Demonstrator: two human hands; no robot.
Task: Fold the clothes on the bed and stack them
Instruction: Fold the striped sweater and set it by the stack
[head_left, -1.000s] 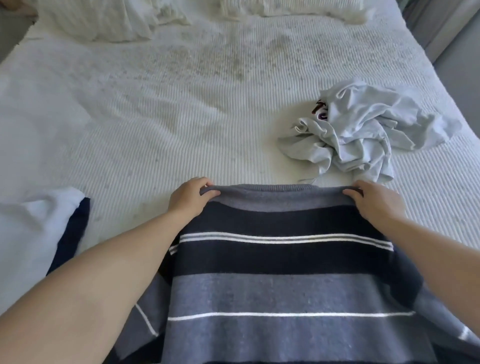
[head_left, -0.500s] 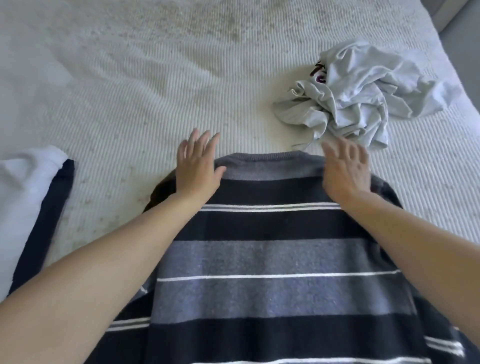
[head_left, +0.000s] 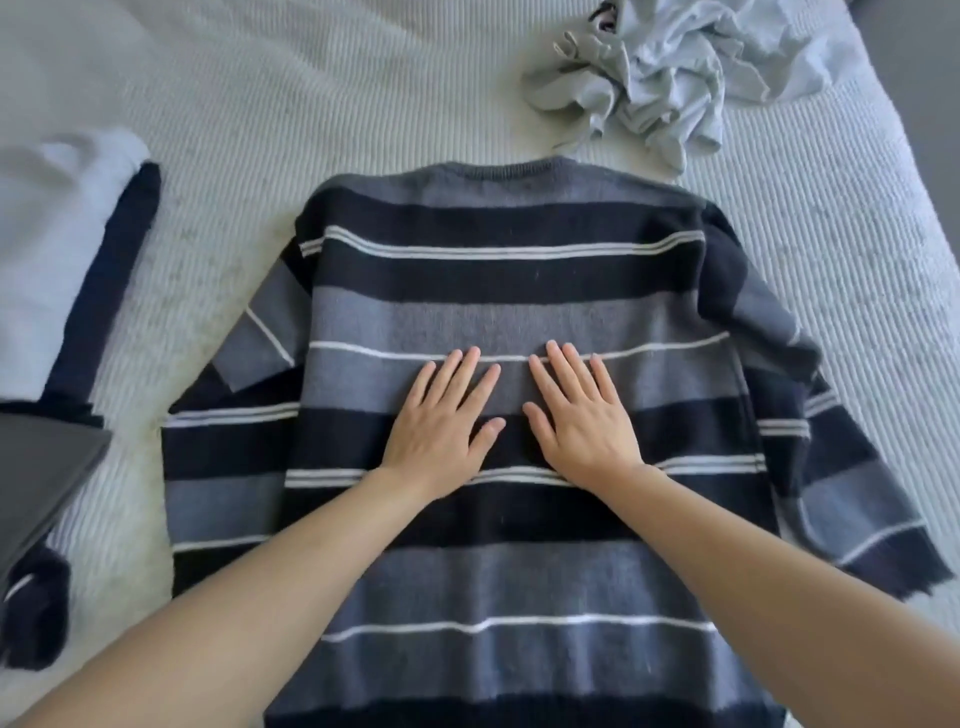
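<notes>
Both hands, left hand (head_left: 441, 421) and right hand (head_left: 582, 415), lie flat, fingers straight, mid-sweater (head_left: 498, 270); its collar points away, sleeves out sideways

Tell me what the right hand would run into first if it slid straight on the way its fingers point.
The right hand lies flat on the striped sweater, fingers aimed up toward the collar and slightly left. Sliding on, it would meet only more sweater, then bare bedspread; the crumpled grey garment looks to lie right of that line.
</notes>
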